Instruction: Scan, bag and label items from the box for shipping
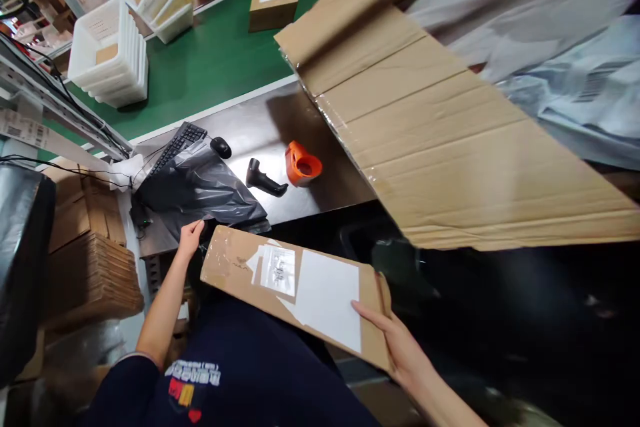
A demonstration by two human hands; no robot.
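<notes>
The long cardboard box (250,293) lies across the front of the torso, its far-right end clasped by the right hand (407,350), thumb on top. It looks stiff and fairly light, its smooth tape perhaps slippery; both ends seem the soundest holds, clear of the loose-looking white sheet (330,300) on its face. At the box's left end, the left hand (191,238) has its fingers drawn together beside the limp black plastic bag (210,190); whether they pinch its film is hard to tell.

White baskets (125,67) on green surface (205,53)
</notes>
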